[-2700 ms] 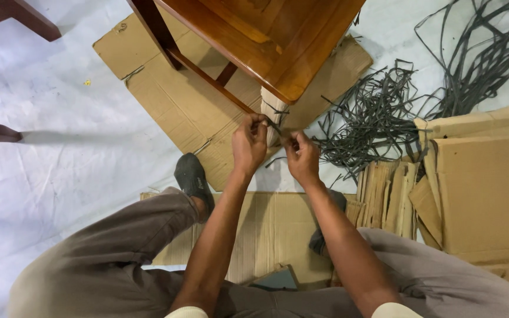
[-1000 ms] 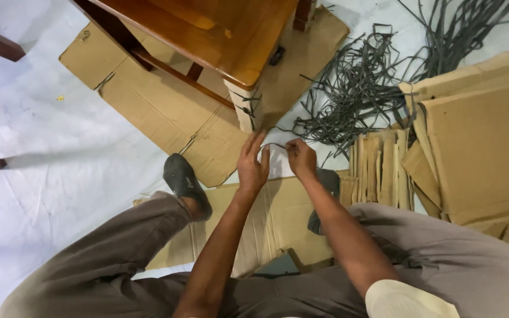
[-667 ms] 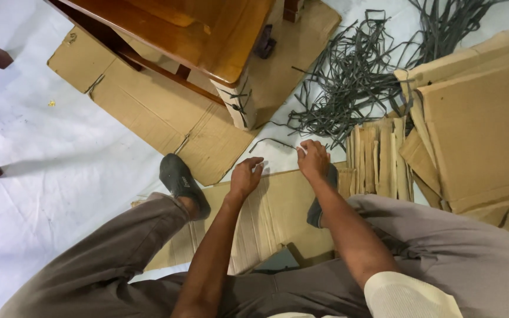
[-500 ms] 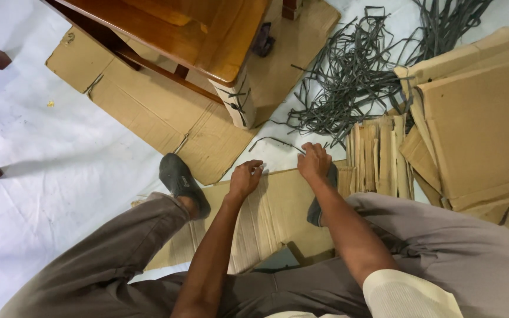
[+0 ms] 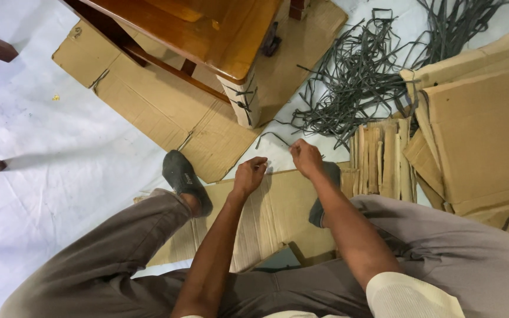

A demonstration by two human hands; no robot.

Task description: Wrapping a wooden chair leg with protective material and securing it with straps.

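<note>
Your right hand (image 5: 306, 158) pinches the near end of a thin, dark grey plastic strap (image 5: 272, 136), a flat, kinked strip. From your fingertips its long axis runs away and to the left across the white sheet floor (image 5: 42, 147), ending in a small bend just short of the wrapped chair leg (image 5: 241, 101). Your thumb and first fingers are closed on it; the rest are curled.

Your left hand (image 5: 250, 175) lies just left of the right one, fingers loosely bent and resting on the edge of the flat, ribbed brown cardboard sheet (image 5: 272, 212) under you; it grips nothing that you can see.

Beyond your fingers stands the glossy reddish-brown wooden chair (image 5: 207, 29), its nearest leg bound in pale corrugated card tied with dark straps. To the right of your right fingers lies a tangled heap of matching grey straps (image 5: 354, 82), and nearer, a bundle of narrow folded cardboard strips (image 5: 381, 156) beside large plain cardboard sheets (image 5: 484, 129).
</note>
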